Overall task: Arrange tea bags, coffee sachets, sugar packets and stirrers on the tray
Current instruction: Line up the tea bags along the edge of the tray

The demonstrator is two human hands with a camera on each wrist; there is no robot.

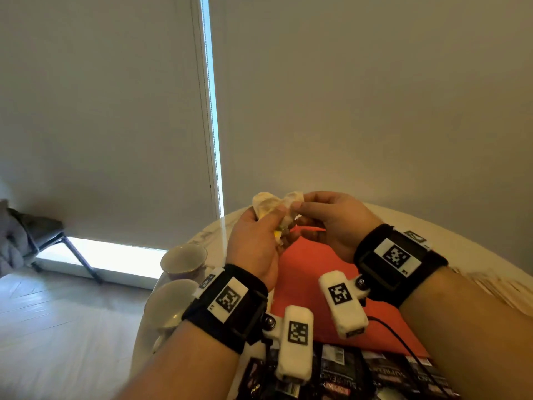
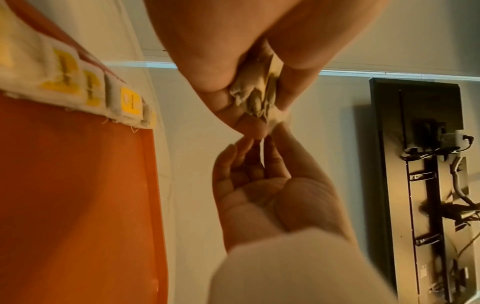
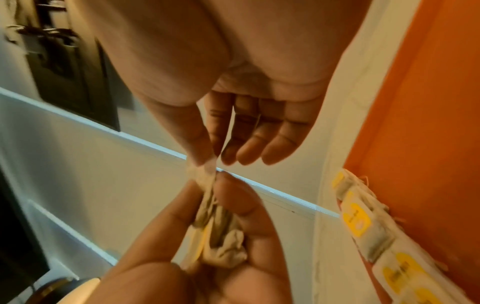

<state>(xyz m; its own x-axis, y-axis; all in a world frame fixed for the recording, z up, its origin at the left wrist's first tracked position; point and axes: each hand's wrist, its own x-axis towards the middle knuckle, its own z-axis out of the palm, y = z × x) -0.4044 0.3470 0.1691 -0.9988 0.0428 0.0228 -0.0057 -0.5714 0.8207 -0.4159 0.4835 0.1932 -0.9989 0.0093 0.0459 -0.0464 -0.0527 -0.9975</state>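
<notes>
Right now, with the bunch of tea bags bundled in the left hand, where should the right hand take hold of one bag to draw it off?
At the pale corner sticking out past the left hand's thumb, coming from above. The tea bags sit crumpled in that palm, so only this top edge is free. The right hand already pinches there with thumb and forefinger.

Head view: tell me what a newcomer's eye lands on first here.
First, the bunch of tea bags held up between the left hand, which grips it, and the right hand, which pinches one corner. Below them lies the orange tray, with dark coffee sachets along its near edge and two teacups left of it.
</notes>
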